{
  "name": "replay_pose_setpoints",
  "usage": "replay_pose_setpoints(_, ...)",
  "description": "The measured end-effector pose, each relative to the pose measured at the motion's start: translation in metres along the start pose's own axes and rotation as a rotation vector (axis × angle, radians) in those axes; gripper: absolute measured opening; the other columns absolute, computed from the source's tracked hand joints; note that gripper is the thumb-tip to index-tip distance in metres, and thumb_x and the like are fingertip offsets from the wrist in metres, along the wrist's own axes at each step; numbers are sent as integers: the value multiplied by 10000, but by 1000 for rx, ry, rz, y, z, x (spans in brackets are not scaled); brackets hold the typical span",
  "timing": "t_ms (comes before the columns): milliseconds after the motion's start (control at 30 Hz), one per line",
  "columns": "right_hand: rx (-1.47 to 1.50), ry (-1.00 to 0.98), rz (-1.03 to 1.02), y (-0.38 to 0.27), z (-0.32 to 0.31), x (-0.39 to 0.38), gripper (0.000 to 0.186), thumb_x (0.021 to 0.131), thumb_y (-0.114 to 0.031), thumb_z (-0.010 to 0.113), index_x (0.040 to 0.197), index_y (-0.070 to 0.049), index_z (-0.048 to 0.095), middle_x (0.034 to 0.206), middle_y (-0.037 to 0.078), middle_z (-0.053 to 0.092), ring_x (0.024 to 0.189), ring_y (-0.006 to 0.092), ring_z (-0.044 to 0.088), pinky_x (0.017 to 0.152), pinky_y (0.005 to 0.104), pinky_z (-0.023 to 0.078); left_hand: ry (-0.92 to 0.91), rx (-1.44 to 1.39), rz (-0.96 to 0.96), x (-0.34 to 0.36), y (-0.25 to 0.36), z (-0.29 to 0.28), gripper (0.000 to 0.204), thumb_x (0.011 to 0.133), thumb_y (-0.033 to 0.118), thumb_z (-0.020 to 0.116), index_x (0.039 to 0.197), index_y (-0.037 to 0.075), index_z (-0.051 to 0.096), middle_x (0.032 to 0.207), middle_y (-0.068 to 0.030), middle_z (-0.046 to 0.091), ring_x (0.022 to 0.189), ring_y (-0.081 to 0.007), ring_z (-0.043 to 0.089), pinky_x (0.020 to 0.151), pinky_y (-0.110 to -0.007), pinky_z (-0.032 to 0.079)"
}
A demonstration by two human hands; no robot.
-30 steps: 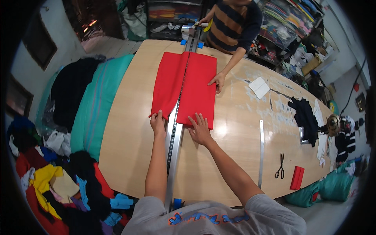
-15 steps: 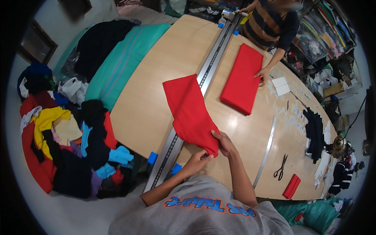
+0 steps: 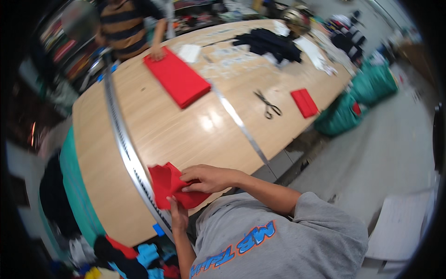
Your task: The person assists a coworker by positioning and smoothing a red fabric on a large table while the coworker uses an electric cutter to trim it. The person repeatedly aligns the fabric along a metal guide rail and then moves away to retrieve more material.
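A piece of red fabric [image 3: 163, 180] is bunched up close to my body, above the table's near edge. My left hand [image 3: 179, 215] grips its lower edge, thumb against the cloth. From the right, my right hand [image 3: 206, 178] closes on the upper part of the same piece, its fingertips partly hidden by folds. Beyond, a long stack of folded red fabric [image 3: 179, 80] lies on the table, with a co-worker's hand [image 3: 158, 53] resting on its far end.
A metal rail [image 3: 121, 132] runs along the wooden table [image 3: 153, 125]. Also on it are a flat metal ruler [image 3: 239, 122], black scissors [image 3: 268, 105], a small folded red cloth [image 3: 304, 102] and dark fabric [image 3: 267, 45]. Green bundles [image 3: 341, 114] lie at the table's right; a clothes pile sits lower left.
My view has turned to the right. The red fabric, stretched out flat over the rail before, is now gathered into a bunch, and my right hand has moved onto its upper part.
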State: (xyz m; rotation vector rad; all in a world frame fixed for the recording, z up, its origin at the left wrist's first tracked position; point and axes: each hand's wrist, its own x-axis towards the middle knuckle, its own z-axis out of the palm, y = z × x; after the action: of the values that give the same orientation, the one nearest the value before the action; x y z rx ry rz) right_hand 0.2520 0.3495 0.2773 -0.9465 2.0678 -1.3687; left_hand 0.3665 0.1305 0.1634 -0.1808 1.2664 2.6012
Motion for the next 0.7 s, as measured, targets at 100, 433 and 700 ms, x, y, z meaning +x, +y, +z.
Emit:
replay_pose_setpoints(100, -225, 330, -64, 3, -21, -53, 320, 1001, -281, 688, 1225, -54, 711, 1276, 155, 625, 1196, 368, 575, 1099, 415, 426, -98, 48, -184, 4, -11, 62, 619, 1128, 457, 464, 1585, 48, 373, 1556, -125, 508, 1409, -262, 534, 1170, -458, 445)
replay_pose_setpoints(433, 767, 372, 515, 57, -48, -306, 872, 927, -511, 793, 1587, -75, 426, 1561, 141, 510, 1452, 266, 449, 1206, 381, 350, -407, 286, -361, 70, -101, 256, 490, 1130, 314, 525, 1517, 25, 442, 1363, -130, 626, 1225, -201, 617, 1077, -375, 480)
replay_pose_setpoints(700, 380, 879, 1143, 310, -63, -576, 591, 1021, -219, 660, 1548, -43, 459, 1516, 158, 559, 1343, 250, 561, 1079, 405, 505, -534, 931, -466, 121, -269, 278, 390, 1104, 287, 600, 1380, 15, 565, 992, -90, 741, 893, -125, 646, 826, -280, 527)
